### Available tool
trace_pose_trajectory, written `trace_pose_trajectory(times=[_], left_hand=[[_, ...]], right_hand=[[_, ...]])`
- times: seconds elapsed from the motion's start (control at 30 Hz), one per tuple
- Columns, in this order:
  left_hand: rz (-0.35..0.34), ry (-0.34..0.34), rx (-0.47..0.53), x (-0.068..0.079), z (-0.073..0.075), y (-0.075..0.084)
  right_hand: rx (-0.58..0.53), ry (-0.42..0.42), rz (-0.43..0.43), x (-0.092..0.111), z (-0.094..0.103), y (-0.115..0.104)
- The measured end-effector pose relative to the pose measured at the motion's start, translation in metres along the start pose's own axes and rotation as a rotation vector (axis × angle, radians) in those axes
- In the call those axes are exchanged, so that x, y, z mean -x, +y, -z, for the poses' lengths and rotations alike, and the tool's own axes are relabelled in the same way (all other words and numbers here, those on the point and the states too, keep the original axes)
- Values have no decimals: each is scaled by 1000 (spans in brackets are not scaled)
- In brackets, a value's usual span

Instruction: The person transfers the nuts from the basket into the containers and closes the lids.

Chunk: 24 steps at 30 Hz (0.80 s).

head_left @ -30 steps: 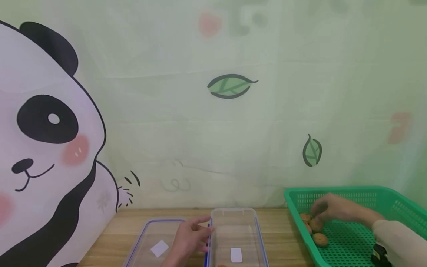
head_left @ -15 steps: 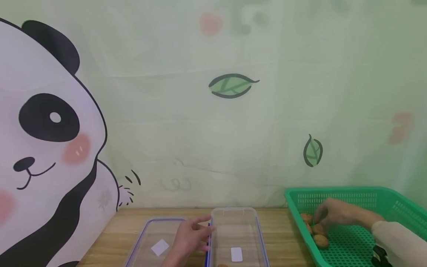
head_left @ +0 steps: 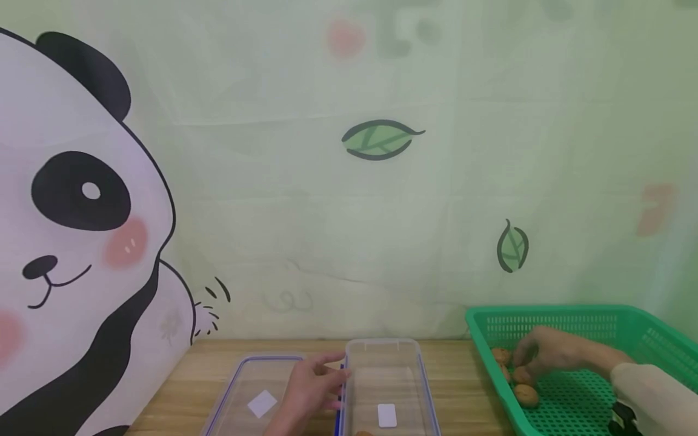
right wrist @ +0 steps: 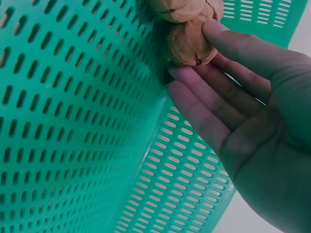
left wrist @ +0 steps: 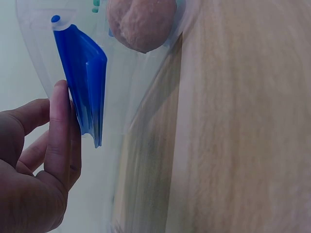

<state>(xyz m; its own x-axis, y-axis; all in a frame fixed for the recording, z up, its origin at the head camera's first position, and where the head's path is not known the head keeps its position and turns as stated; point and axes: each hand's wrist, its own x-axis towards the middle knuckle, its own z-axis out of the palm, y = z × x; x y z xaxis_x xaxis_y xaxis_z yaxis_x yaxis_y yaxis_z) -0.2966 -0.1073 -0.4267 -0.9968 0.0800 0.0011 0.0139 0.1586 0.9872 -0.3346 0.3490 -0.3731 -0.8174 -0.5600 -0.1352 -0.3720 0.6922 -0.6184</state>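
Note:
In the head view my right hand (head_left: 551,351) reaches into a green plastic basket (head_left: 616,315) at the right. Its thumb and fingers pinch a walnut (right wrist: 192,46), clearest in the right wrist view, and other walnuts (head_left: 526,396) lie close by along the basket's left side. My left hand (head_left: 308,387) rests its fingers against the left side of a clear plastic box (head_left: 382,378). In the left wrist view those fingers touch the box beside its blue latch (left wrist: 85,77), which hangs down. Through the box wall a walnut (left wrist: 141,22) shows inside.
A clear lid (head_left: 242,381) with a blue-edged rim and a white label lies left of the box, partly behind my left forearm. Everything stands on a wooden table (head_left: 455,387). A cloth backdrop (head_left: 272,212) printed with a panda rises behind.
My right hand has moved slightly down and toward the front among the walnuts in the basket. My left hand stays against the box.

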Motion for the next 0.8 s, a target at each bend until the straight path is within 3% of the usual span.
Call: trace_pose_trajectory(times=[0.3, 0.5, 0.8], left_hand=[[-24, -14, 13, 1, -1, -1], [-12, 2, -2, 1, -2, 1], [-24, 0, 4, 1, 0, 0]], right_hand=[[-24, 57, 47, 5, 8, -10], [48, 173, 44, 8, 20, -32], [22, 251, 107, 9, 29, -69]])
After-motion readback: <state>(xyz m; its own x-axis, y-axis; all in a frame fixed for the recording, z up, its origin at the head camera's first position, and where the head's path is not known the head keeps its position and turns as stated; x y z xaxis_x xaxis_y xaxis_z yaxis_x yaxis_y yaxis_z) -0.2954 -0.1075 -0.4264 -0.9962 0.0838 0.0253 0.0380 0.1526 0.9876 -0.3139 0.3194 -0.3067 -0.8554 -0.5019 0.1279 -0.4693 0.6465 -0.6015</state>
